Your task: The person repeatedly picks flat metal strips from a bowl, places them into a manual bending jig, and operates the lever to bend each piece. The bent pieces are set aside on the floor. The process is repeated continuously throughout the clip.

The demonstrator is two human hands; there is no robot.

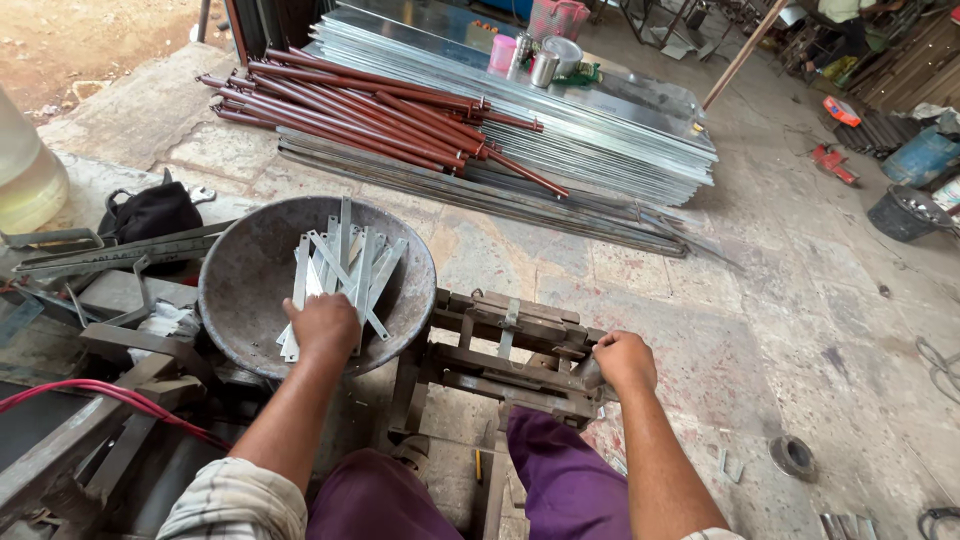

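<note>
Metal strips (340, 275), flat and shiny, lie in a heap inside a big round metal bowl (245, 285). The left hand (322, 325) is down in the bowl, right on top of the strips. Its fingers are curled over the near ends of the strips, so it looks like it is grabbing some, but the fingertips are hidden under the hand.

The right hand (624, 360) is off to the side, well apart from the left one. It is closed tight around a grey handle (588, 372) at the end of a rusty metal machine (505, 350). The machine sits between the two hands, just beside the bowl. One strip (508, 327) lies across the top of the machine.

Purple trousers (570, 480) show below the hands, near the bottom.

Far past the hands, a pile of long red-brown pipes (380, 115) rests on a stack of shiny metal sheets (600, 130). A pink cup (503, 53) and steel cups (545, 66) stand on the sheets. A black bag (150, 212) sits past the bowl, out beyond the left hand. A red wire (100, 395) runs close to the left arm. The floor (780, 300) is grey stone, stained and dusty.
</note>
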